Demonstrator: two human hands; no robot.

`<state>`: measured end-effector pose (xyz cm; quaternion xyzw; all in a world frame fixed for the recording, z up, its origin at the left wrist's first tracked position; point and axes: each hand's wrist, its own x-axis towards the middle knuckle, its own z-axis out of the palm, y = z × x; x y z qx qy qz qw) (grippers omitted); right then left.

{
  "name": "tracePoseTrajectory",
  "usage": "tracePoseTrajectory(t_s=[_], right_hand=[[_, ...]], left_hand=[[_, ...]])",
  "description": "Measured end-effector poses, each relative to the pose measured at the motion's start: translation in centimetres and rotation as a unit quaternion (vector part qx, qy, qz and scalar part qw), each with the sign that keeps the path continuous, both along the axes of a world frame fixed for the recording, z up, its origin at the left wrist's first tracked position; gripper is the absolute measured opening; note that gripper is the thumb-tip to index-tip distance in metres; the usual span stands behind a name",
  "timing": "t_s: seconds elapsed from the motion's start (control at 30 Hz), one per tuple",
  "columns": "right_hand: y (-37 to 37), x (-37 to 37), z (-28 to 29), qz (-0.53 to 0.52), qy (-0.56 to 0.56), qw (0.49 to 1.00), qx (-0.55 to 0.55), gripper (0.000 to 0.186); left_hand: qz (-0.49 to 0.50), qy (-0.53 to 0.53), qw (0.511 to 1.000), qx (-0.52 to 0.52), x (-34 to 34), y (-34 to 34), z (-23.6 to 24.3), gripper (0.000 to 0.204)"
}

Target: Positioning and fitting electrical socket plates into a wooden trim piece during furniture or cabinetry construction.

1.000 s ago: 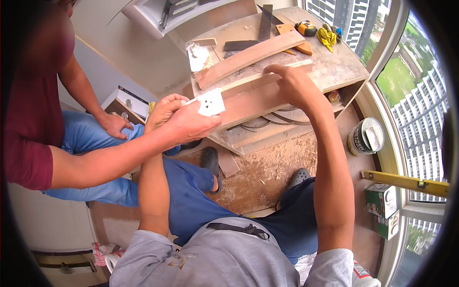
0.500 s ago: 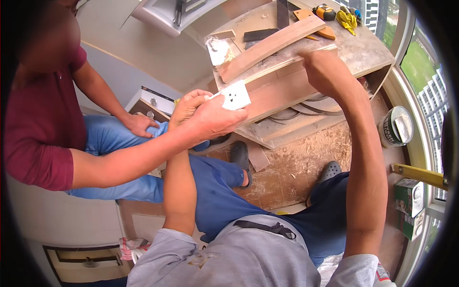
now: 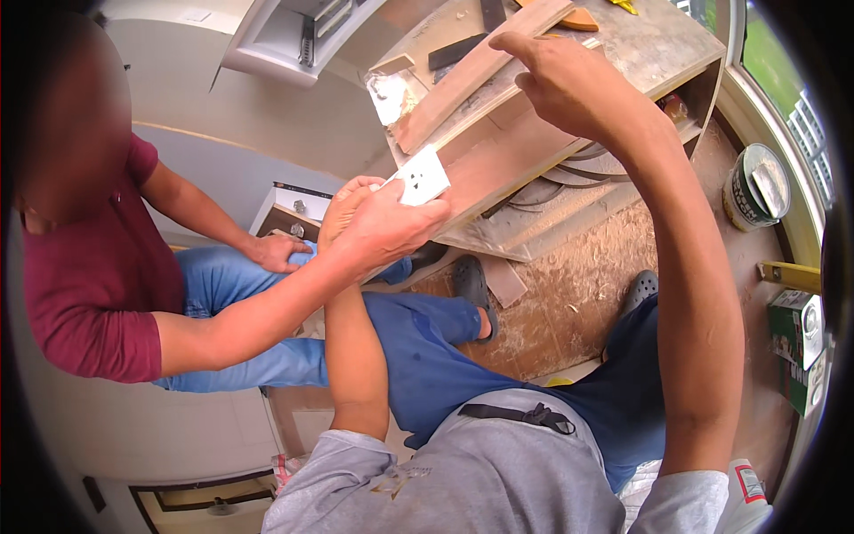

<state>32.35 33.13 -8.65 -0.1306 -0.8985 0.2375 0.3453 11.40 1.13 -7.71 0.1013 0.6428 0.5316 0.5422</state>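
Note:
A white power socket plate (image 3: pixel 427 176) with dark slots is held up in front of a co-worker's hand (image 3: pixel 391 218), whose thumb and fingers grip its lower side. My left hand (image 3: pixel 340 212) is partly hidden behind that hand. Its curled fingers reach the plate's left end and seem to hold it. My right hand (image 3: pixel 569 84) is raised over the workbench, index finger stretched out to the left and thumb apart, with nothing in it. Below the fingertip lies a long wooden board (image 3: pixel 471 80), resting at a slant across the dusty workbench (image 3: pixel 654 49).
The co-worker in a maroon shirt (image 3: pixel 98 276) sits close on my left. A black block (image 3: pixel 458 53) lies on the bench, and bent strips (image 3: pixel 534 200) lie beneath. Sawdust covers the floor (image 3: pixel 569 285). A bucket (image 3: pixel 756 189), yellow level (image 3: pixel 790 276) and green boxes (image 3: pixel 796 329) stand right.
My right hand has moved left over the board, and its index finger now points out. The socket plate remains in the same hold. The view has shifted slightly.

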Motion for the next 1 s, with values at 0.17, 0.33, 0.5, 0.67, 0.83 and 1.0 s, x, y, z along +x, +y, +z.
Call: tracePoseTrajectory(t_s=[0.17,0.33,0.5,0.67,0.83,1.0], right_hand=[[0.7,0.4,-0.5,0.011,-0.171,0.985,0.015,0.035],[0.5,0.3,-1.2,-0.004,-0.132,0.991,0.001,0.034],[0.6,0.2,-0.3,0.015,-0.149,0.989,0.013,0.033],[0.8,0.2,-0.4,0.004,-0.155,0.988,0.007,0.034],[1.0,1.0,2.0,0.012,-0.263,0.962,-0.072,0.025],[2.5,0.6,3.0,0.046,-0.307,0.948,-0.072,0.026]], left_hand=[[0.047,0.086,0.995,-0.015,0.7,0.1,-0.8,0.029],[0.073,0.143,0.986,-0.032,1.2,0.5,-1.2,0.026],[0.086,0.112,0.99,-0.022,1.3,0.6,-1.1,0.023],[0.096,-0.091,0.99,0.042,2.3,1.8,0.3,0.028],[0.079,-0.018,0.997,0.003,-2.9,-1.3,-2.1,0.041],[0.002,0.031,0.998,-0.058,-4.1,-0.6,-2.1,0.042]])
